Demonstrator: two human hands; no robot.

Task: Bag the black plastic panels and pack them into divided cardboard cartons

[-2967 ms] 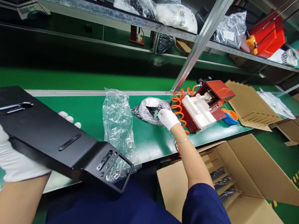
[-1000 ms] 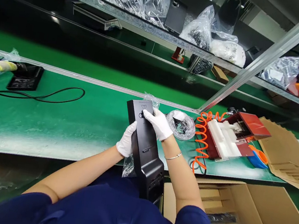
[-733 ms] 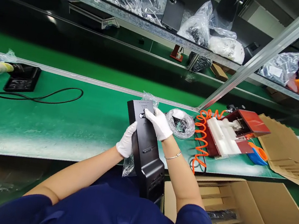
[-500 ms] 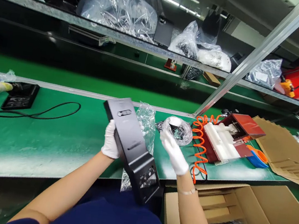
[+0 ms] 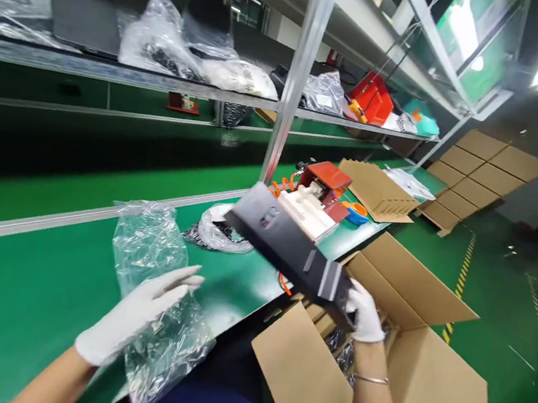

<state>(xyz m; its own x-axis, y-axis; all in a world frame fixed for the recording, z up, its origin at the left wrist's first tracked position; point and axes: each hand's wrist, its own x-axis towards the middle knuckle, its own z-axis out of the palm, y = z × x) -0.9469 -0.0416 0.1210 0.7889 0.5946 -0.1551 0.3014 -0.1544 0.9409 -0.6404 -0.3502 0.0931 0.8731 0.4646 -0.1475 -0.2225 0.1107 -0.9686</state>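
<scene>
A long dark grey housing [image 5: 293,245] with a stepped end is gripped at its lower right end by my right hand [image 5: 364,311], in a white glove. It hangs tilted above the bench edge, over an open cardboard box [image 5: 308,376]. My left hand [image 5: 141,314], also gloved in white, has its fingers stretched out and holds nothing. Beneath and beside it, a clear plastic bag [image 5: 148,244] lies on the green bench [image 5: 31,301] and hangs past the front edge. Inside the box, dark parts in plastic [image 5: 344,354] show partly, between cardboard dividers.
Behind the housing stand a red and white fixture [image 5: 314,201] and a bagged bundle [image 5: 219,229]. Cardboard dividers [image 5: 376,189] lie farther right. A metal post [image 5: 300,78] and a shelf [image 5: 165,83] with bags rise behind. Stacked cartons [image 5: 486,170] stand far right.
The view has swung right. My left hand has let go of the housing and is now over the plastic bag. My right hand has taken the housing's stepped end and carried it right, over the box.
</scene>
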